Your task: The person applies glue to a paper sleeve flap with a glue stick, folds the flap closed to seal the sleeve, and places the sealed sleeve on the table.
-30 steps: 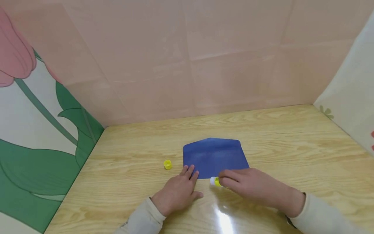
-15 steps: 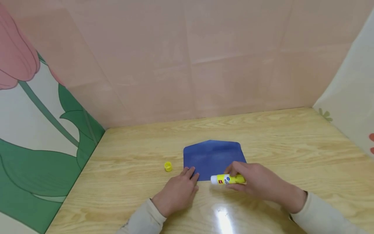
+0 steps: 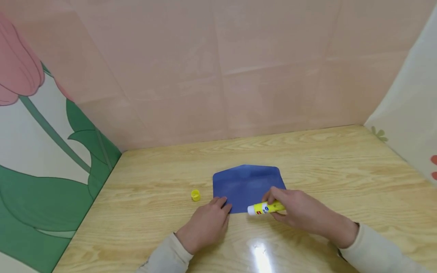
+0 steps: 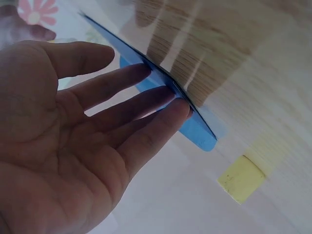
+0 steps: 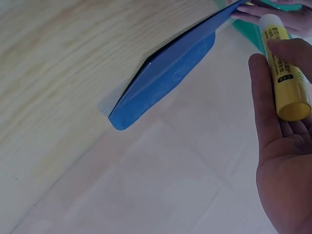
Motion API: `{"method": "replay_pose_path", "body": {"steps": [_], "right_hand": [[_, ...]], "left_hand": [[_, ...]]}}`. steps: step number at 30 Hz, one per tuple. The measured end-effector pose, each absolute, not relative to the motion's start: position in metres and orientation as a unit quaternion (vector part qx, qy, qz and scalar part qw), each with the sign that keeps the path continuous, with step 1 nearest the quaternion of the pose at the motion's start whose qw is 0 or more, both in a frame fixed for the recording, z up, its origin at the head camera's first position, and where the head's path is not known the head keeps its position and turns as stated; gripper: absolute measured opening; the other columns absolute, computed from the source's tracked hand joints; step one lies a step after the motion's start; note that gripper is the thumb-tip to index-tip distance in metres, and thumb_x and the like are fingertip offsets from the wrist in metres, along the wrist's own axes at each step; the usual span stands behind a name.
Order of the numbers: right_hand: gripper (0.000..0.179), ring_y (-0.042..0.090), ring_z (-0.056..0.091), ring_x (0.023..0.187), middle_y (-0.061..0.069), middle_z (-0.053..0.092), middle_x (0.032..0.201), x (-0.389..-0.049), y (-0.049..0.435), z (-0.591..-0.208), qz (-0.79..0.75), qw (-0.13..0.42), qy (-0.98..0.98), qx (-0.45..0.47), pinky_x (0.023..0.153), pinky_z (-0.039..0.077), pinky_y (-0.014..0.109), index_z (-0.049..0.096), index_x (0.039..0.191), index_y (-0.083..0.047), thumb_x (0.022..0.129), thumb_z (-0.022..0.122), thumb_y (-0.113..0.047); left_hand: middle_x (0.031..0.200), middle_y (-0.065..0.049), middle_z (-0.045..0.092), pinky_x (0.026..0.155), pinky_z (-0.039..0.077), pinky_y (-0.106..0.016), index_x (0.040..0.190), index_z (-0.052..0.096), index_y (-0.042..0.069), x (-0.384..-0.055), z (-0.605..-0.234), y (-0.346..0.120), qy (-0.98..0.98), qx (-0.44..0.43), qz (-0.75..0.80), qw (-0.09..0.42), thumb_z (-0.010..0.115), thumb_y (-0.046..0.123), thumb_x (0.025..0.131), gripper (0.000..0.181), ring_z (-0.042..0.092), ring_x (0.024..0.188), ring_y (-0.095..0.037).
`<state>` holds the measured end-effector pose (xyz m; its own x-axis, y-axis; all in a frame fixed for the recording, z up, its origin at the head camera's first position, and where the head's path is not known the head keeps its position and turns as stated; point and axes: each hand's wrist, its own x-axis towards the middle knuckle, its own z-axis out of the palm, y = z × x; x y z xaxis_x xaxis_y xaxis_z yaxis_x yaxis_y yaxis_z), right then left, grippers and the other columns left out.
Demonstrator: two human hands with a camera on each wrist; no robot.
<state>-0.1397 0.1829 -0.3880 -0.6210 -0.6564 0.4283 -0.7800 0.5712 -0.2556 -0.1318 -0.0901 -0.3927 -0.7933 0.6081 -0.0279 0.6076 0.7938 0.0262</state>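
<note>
Lifted slightly since before, the light, rigid glue stick (image 3: 266,208) sits pinched mid-barrel in my right hand (image 3: 300,214), while my flat left hand (image 3: 205,223) pins the thin blue envelope (image 3: 247,185).

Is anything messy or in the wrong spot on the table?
Only a small thing: the yellow cap lies by itself on the table, left of the blue envelope, while the right hand holds the open glue stick. Nothing looks spilled or torn.

Envelope (image 3: 247,186) mid-table (image 3: 341,170), cap (image 3: 195,195) left of it, glue stick (image 3: 265,208) at its near edge
</note>
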Motion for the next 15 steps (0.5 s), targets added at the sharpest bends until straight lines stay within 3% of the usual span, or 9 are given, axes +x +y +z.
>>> {"method": "replay_pose_path", "body": {"steps": [8, 15], "right_hand": [[0.045, -0.001, 0.064, 0.074, -0.01, 0.072, 0.099, -0.14, 0.183, -0.389, 0.205, 0.159, -0.872, 0.415, 0.058, 0.052, 0.016, 0.054, 0.098, -0.018, 0.069, 0.088, -0.01], [0.042, -0.003, 0.064, 0.075, -0.011, 0.072, 0.098, -0.139, 0.182, -0.389, 0.214, 0.145, -0.873, 0.415, 0.06, 0.053, 0.016, 0.055, 0.098, -0.02, 0.071, 0.087, -0.011]], "left_hand": [[0.123, -0.01, 0.068, 0.09, 0.059, -0.035, 0.117, 0.072, 0.008, -0.13, -0.394, -0.089, 0.94, 0.339, -0.001, -0.027, 0.055, 0.021, 0.099, 0.028, 0.067, 0.112, -0.024], [0.096, -0.002, 0.068, 0.072, 0.056, -0.029, 0.099, 0.073, 0.009, -0.145, -0.39, -0.084, 0.945, 0.31, -0.041, -0.099, 0.067, 0.033, 0.094, 0.026, 0.065, 0.086, -0.017]]}}
